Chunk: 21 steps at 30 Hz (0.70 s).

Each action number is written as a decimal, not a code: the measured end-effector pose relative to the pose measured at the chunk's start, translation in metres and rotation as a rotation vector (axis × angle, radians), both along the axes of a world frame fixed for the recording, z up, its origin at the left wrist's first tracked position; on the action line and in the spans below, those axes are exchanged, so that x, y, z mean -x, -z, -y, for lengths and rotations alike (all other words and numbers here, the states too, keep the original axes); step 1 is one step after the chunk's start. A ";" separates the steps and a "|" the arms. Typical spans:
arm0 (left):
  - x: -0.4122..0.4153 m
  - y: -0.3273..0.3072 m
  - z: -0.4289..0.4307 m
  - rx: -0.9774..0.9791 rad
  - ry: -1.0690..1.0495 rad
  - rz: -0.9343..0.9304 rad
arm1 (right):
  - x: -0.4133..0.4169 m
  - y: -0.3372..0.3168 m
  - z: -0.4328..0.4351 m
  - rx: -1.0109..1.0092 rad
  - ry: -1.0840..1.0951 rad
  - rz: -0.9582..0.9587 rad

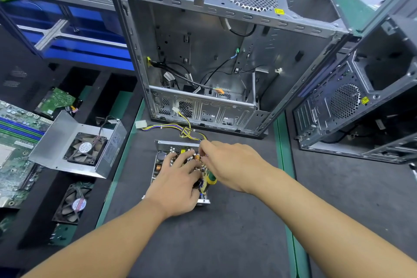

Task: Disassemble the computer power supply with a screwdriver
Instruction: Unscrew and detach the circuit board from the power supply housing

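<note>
The opened power supply (159, 166) lay on the dark mat (214, 244) just in front of an empty computer case (203, 40), its yellow and black wires (171, 126) trailing toward the case. My left hand (178, 185) rested on the exposed circuit board with fingers spread. My right hand (228, 165) was curled round the green-and-yellow screwdriver (211, 180), fingertips at the board's far edge. The fan cover (56, 142) sat to the left.
</note>
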<state>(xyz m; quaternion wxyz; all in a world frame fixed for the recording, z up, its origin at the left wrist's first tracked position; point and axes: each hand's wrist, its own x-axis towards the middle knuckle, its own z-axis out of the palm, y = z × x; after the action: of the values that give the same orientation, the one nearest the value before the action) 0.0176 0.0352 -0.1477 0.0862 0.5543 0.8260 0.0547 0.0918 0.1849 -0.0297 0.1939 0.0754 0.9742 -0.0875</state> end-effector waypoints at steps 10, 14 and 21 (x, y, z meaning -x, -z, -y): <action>0.001 -0.001 0.000 0.006 0.007 0.003 | 0.002 0.000 0.003 -0.036 0.033 0.006; 0.000 -0.002 0.000 -0.004 0.006 -0.008 | 0.001 -0.001 0.002 0.058 -0.016 0.006; 0.001 0.001 -0.001 0.016 0.006 0.016 | 0.002 -0.002 0.003 -0.018 0.035 0.013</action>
<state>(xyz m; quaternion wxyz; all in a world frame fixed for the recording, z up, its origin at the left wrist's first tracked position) 0.0170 0.0358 -0.1488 0.0973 0.5557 0.8240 0.0523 0.0903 0.1818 -0.0281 0.1982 0.0950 0.9721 -0.0818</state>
